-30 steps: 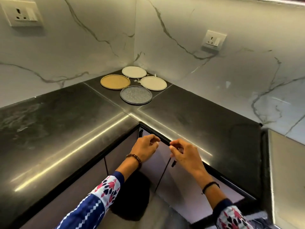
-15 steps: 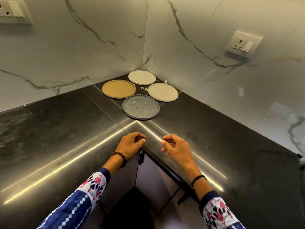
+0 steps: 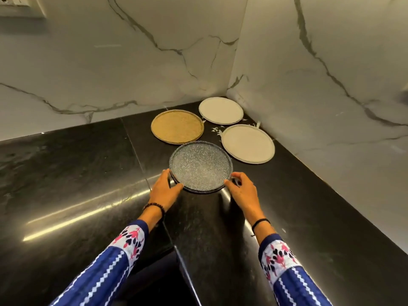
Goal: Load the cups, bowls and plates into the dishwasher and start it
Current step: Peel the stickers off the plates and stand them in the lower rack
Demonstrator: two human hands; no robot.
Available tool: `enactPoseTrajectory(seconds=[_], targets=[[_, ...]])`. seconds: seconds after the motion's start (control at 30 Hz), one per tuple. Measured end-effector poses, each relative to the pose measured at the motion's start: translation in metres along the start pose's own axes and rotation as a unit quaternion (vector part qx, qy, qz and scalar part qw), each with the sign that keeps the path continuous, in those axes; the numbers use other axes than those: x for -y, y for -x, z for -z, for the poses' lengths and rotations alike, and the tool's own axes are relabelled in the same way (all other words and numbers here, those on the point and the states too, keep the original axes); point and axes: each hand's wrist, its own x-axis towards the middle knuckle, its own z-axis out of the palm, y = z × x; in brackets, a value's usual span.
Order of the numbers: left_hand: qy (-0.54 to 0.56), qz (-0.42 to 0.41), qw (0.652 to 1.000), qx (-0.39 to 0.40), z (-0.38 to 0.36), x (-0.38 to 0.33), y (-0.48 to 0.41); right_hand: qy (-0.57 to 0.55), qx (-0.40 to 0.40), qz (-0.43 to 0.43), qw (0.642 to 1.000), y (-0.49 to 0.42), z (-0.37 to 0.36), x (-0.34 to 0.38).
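Observation:
Four plates lie flat in the corner of the black countertop (image 3: 66,173). The nearest is a grey speckled plate (image 3: 201,166). My left hand (image 3: 164,191) grips its near left rim, thumb on top and fingers along the outside. My right hand (image 3: 241,191) holds the near right rim, thumb tip on the edge and curled fingers beside it. Behind it lie a tan plate (image 3: 176,126) and two white plates (image 3: 220,110) (image 3: 248,143). No dishwasher, cups or bowls are in view.
Marble walls (image 3: 132,74) meet at the corner right behind the plates. A wall socket (image 3: 19,5) sits at the top left. Small white scraps (image 3: 215,130) lie between the plates. The counter's inner corner edge (image 3: 176,248) is just below my arms.
Both hands rose from the cabinet front below the counter edge, reached forward over the counter and took the grey plate by its near rim. The view moved closer to the corner.

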Motion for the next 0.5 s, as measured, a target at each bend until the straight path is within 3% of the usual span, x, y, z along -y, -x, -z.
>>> enactPoseTrajectory(seconds=[0.13,0.27,0.5], targets=[[0.125,0.115,0.985,-0.009,-0.009,-0.004,-0.024,-0.026,0.010,-0.044,0.999,-0.024,-0.013,-0.007],[0.197,0.146,0.969,-0.042,-0.014,-0.006,-0.030,-0.117,-0.008,-0.060,0.991,-0.027,-0.017,-0.013],[0.250,0.185,0.945,-0.096,-0.004,-0.017,-0.029,-0.375,-0.040,-0.144,0.915,-0.040,0.002,-0.001]])
